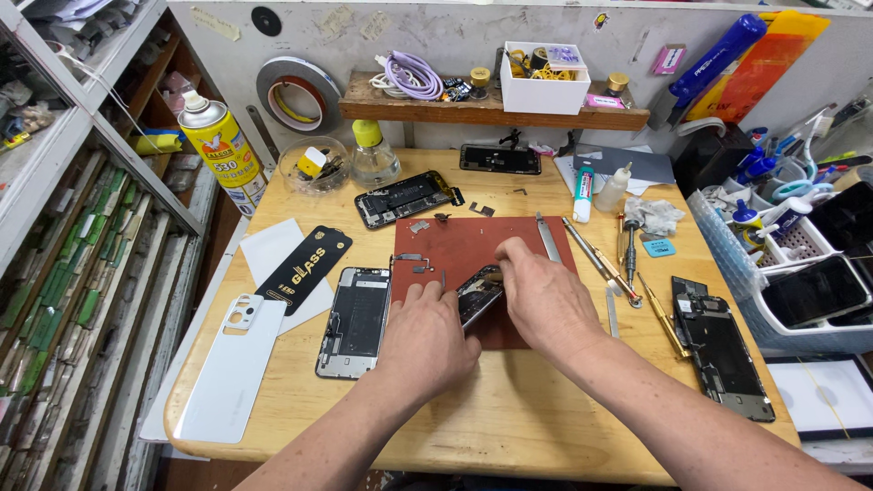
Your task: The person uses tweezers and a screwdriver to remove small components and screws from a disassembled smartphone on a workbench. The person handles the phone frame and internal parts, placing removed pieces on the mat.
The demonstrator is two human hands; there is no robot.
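Working on a small dark phone part (pixel 478 293) over the red-brown mat (pixel 455 245), the person keeps both hands close together near the middle of the wooden desk (pixel 491 409). The left hand (pixel 426 338) rests on the mat with its fingers curled, and its grip seems to press on the near end of the part to keep it from sliding. The right hand (pixel 544 300) comes from the other side, with its fingertips pinched together just above the far upper end of the part. I cannot tell if a small tool or a screw is inside this pinch, because the fingers hide it.

To do this step well, I judge that the left hand should keep the part flat and steady on the mat, while the right hand works with small, light motions, since the pieces look thin and easy to bend.

The part lies between the two hands, tilted, touching the left fingers and partly covered by the right ones. Just beside the left hand lies an opened phone body (pixel 356 320), and further left a white back cover (pixel 235 364). Near the right hand lie some screwdrivers (pixel 600 264), and well apart to the right another opened phone (pixel 723 350).
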